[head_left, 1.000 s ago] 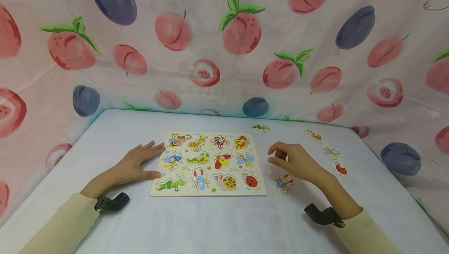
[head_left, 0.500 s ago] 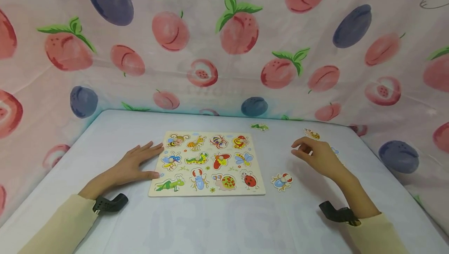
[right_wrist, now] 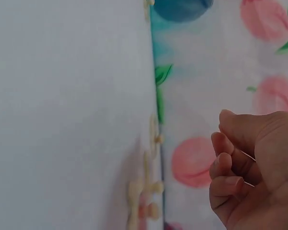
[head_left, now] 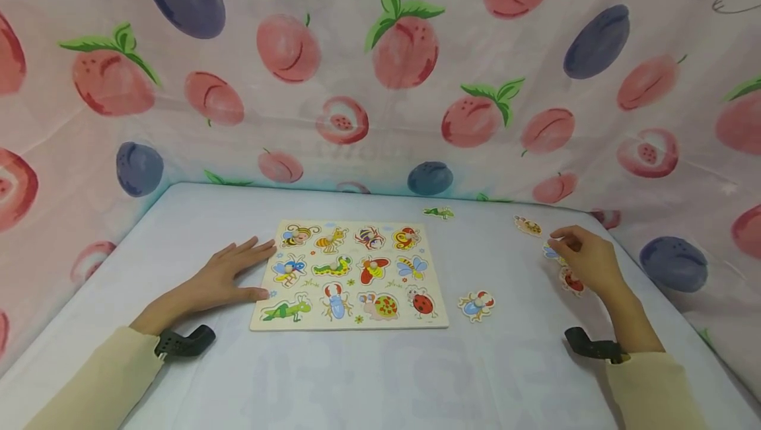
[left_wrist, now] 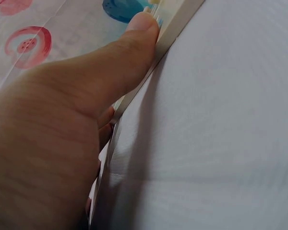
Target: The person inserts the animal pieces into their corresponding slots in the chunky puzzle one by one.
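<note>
A wooden insect knob puzzle board (head_left: pixel 404 325) lies on the table, with several knobbed pieces seated in its upper rows. My left hand (head_left: pixel 222 278) is spread flat at its left edge; thumb and fingertips touch the board, as the left wrist view also shows. On the right, my right hand (head_left: pixel 588 261) hovers with loosely bent fingers and holds nothing. Its fingertips are over the dragonfly piece (head_left: pixel 549 251), partly covering it. Just below lies the ladybug piece (head_left: pixel 571 281), and the snail piece (head_left: pixel 528 225) is a little farther back.
A stag beetle piece (head_left: pixel 476 306) lies right of the board. The grasshopper piece (head_left: pixel 438 213) is near the back of the white-covered table (head_left: pixel 357 377). Behind stands a fruit-print cloth (head_left: pixel 380 119). Each wrist wears a black device (head_left: pixel 185 341).
My right hand has moved right, from above the beetle piece to the dragonfly and ladybug pieces, uncovering the beetle. The left hand stays at the board's edge.
</note>
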The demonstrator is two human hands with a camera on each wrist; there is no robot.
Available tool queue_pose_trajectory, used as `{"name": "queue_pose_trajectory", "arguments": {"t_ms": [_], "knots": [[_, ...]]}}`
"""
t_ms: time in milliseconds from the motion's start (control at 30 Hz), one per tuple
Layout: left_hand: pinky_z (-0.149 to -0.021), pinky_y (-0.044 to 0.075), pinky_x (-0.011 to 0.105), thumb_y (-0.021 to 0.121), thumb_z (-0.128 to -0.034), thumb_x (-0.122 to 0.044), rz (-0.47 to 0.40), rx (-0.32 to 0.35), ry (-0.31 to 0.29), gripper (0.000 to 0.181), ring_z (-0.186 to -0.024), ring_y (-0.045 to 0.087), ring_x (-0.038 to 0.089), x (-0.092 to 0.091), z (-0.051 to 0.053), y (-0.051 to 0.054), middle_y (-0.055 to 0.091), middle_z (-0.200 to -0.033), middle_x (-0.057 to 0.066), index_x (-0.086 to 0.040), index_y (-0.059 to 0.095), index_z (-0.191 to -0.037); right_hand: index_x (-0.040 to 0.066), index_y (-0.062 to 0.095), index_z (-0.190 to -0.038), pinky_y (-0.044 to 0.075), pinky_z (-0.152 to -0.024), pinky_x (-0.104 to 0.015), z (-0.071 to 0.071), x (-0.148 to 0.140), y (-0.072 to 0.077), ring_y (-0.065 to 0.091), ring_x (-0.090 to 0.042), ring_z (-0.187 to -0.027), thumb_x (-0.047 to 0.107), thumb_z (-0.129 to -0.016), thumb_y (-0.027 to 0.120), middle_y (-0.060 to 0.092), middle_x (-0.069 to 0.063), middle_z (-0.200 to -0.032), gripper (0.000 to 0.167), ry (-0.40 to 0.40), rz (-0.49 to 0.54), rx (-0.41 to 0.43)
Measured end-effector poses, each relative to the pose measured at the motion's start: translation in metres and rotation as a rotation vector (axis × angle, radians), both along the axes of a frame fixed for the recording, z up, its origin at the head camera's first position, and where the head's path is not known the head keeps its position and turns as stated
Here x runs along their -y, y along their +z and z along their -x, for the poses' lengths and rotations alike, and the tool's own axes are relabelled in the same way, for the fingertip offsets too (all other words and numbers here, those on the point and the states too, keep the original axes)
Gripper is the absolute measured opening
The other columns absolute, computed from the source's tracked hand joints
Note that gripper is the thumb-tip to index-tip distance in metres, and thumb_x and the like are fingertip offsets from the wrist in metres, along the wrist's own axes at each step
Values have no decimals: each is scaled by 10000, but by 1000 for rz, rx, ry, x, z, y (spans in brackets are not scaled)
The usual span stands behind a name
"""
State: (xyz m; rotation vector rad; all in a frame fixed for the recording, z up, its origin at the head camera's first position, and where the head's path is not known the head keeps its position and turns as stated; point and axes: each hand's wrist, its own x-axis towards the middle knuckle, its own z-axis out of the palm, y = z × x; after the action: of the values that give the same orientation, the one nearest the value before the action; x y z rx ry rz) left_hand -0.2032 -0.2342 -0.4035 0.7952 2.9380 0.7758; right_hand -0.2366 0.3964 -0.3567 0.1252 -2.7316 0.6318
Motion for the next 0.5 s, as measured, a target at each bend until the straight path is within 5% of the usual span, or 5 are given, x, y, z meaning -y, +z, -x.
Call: {"name": "queue_pose_trajectory", "arguments": {"t_ms": [333,500], "knots": [[-1111,96,576,714,-798,-501,1,-15,-12,843,-1417,169,381,1,1,0,354,-1512,95,-73,404,-1455,-35,564,-1224,464,-594,-274,5,-23,-23,550,-376,-964,268,-970,558,595,-220,-1051,396,-142,57,121],[-1112,90,576,714,-798,-501,2,-4,-8,844,-1420,157,378,0,1,1,347,-1515,97,-74,402,-1457,-42,532,-1288,456,-607,-247,7,-30,-31,558,-389,-1002,272,-976,542,577,-241,-1122,442,-147,70,175]]}}
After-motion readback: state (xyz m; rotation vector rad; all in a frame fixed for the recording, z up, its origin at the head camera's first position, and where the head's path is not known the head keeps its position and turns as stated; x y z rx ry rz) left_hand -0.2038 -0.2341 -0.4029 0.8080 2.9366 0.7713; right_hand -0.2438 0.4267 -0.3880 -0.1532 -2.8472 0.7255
